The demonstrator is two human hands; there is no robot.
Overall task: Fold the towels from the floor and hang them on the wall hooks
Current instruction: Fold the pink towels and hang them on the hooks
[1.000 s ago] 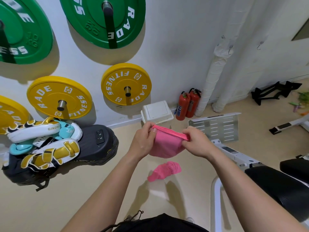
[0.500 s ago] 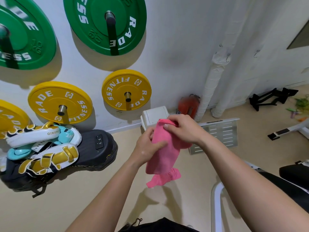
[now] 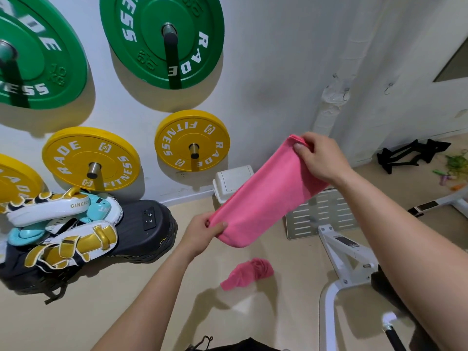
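Now both hands pinch a folded pink towel (image 3: 263, 196) slantwise, left hand (image 3: 202, 230) low, right hand (image 3: 317, 158) high, above another towel (image 3: 247, 273) crumpled on the floor (image 3: 126, 295).

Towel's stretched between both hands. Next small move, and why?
Probably lift the pink towel toward the wall hooks: it looks like a folded strip, pinched at its ends by the left hand and right hand, and the hooks hang bare above.

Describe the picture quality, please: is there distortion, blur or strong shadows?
Head view: the wide-angle lens bulges the green plates; the held pink towel, left hand and right hand look sharp; soft shadows lie under the plates and on the floor beneath the arms; no harsh glare.
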